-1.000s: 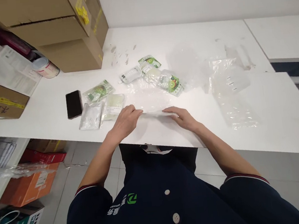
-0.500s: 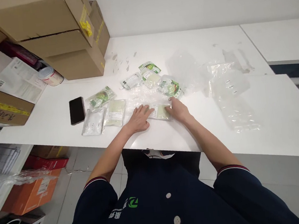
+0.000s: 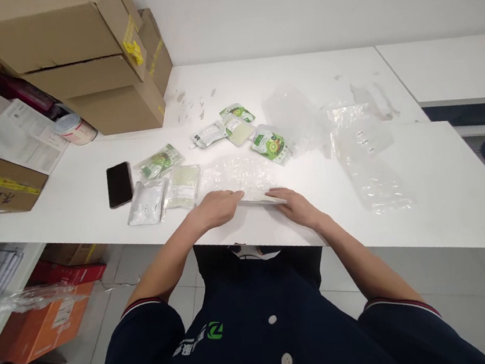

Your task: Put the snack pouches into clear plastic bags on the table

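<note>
Clear bubble wrap (image 3: 245, 173) lies in front of me, its near edge lifted slightly between my hands. My left hand (image 3: 219, 208) is closed on the left part of that edge, thumb toward the right. My right hand (image 3: 295, 205) grips the right part, fingers on top. Whatever lies under the film there is hidden. Just beyond sits a green fruit-print pouch (image 3: 271, 145). Left of the wrap are a pale green pouch (image 3: 183, 187), a silvery pouch (image 3: 146, 203) and another green pouch (image 3: 159, 162).
Farther back lie a pale pouch (image 3: 238, 130), a silver pouch (image 3: 210, 135) and a green pouch (image 3: 238, 112). A black phone (image 3: 119, 185) rests at left. Cardboard boxes (image 3: 98, 105) and a can (image 3: 75, 130) stand behind it. Loose clear plastic (image 3: 373, 173) spreads at right.
My hands were lying on a pale green pouch on the plastic; now they grip the wrap's near edge, and that pouch no longer shows. The whole view has shifted slightly.
</note>
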Demonstrator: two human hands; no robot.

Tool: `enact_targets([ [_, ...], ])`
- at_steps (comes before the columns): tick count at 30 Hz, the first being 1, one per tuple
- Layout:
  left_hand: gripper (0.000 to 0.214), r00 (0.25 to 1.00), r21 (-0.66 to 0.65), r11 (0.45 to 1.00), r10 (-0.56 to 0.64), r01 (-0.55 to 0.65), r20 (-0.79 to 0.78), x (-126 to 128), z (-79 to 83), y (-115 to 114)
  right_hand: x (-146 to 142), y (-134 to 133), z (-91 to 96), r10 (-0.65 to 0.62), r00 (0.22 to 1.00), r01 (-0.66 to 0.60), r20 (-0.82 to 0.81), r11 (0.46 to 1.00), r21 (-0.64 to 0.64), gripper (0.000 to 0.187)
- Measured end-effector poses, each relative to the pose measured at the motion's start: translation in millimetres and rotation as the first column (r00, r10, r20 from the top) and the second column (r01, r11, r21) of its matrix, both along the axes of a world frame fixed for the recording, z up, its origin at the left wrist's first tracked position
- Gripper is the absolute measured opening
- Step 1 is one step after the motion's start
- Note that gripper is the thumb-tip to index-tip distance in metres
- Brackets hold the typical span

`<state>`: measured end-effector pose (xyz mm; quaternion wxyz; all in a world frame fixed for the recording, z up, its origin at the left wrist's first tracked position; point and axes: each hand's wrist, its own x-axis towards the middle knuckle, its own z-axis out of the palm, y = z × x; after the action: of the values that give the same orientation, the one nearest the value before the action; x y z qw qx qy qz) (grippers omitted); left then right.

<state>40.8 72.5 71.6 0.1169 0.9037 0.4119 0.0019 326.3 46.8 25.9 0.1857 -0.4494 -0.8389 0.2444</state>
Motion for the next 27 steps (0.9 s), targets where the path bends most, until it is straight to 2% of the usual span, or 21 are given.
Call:
enact_targets([
  [3, 0.04, 1.0, -0.014, 1.0, -0.003, 0.003, -0.017, -4, 21.0, 1, -2, -5, 6.2, -0.156, 0.987, 0.149, -0.043, 0.98, -0.129, 0.035],
  [6, 0.037, 0.995, 0.162, 0.983, 0.093, -0.088, -0.021, 3, 28.0, 16, -8, 9, 7.9, -0.354, 0.934, 0.335, -0.054, 0.917, -0.216, 0.032],
  [9, 0.035, 0.986, 0.395, 0.903, 0.152, -0.166, 0.066, 15, 16.6, 25, -13, 26, 6.0, -0.449, 0.888, 0.409, -0.097, 0.868, -0.281, 0.03],
  [10, 0.035, 0.985, 0.424, 0.89, 0.145, -0.17, 0.092, 20, 9.8, 25, -14, 30, 4.8, -0.458, 0.883, 0.413, -0.1, 0.861, -0.296, 0.031],
  [12, 0.035, 0.988, 0.403, 0.904, 0.111, -0.145, 0.107, 27, -6.1, 20, -17, 36, 1.7, -0.466, 0.881, 0.425, -0.078, 0.854, -0.299, 0.031],
  [14, 0.037, 0.991, 0.338, 0.934, 0.087, -0.116, 0.099, 32, -22.5, 13, -21, 37, -1.4, -0.483, 0.876, 0.464, -0.013, 0.849, -0.253, 0.028],
  [15, 0.037, 0.992, 0.304, 0.946, 0.084, -0.109, 0.097, 34, -30.2, 9, -24, 37, -2.5, -0.505, 0.863, 0.501, 0.031, 0.844, -0.19, 0.025],
  [18, 0.042, 0.989, 0.216, 0.968, 0.101, -0.124, 0.11, 35, -48.5, 6, -35, 33, -1.5, -0.595, 0.794, 0.576, 0.124, 0.801, 0.162, 0.024],
  [19, 0.043, 0.988, 0.195, 0.972, 0.108, -0.129, 0.115, 34, -52.4, 7, -39, 32, 0.0, -0.587, 0.797, 0.541, 0.14, 0.798, 0.266, 0.028],
  [20, 0.044, 0.987, 0.176, 0.976, 0.11, -0.13, 0.118, 33, -54.9, 9, -43, 31, 1.6, -0.534, 0.829, 0.465, 0.167, 0.823, 0.325, 0.033],
  [21, 0.044, 0.987, 0.16, 0.979, 0.11, -0.128, 0.118, 32, -56.0, 10, -45, 30, 3.1, -0.438, 0.874, 0.357, 0.213, 0.874, 0.33, 0.038],
  [23, 0.046, 0.987, 0.14, 0.983, 0.099, -0.117, 0.125, 30, -54.6, 11, -49, 28, 4.3, -0.193, 0.927, 0.124, 0.323, 0.967, 0.223, 0.052],
  [24, 0.047, 0.987, 0.145, 0.983, 0.092, -0.111, 0.135, 29, -52.4, 8, -50, 28, 3.8, -0.103, 0.925, 0.045, 0.366, 0.986, 0.163, 0.058],
  [25, 0.048, 0.985, 0.16, 0.981, 0.088, -0.111, 0.15, 28, -49.6, 4, -51, 27, 2.8, -0.057, 0.914, 0.006, 0.401, 0.992, 0.129, 0.062],
  [27, 0.045, 0.969, 0.188, 0.966, 0.136, -0.176, 0.205, 27, -43.4, -11, -53, 26, 0.1, -0.076, 0.892, 0.008, 0.445, 0.988, 0.152, 0.061],
])
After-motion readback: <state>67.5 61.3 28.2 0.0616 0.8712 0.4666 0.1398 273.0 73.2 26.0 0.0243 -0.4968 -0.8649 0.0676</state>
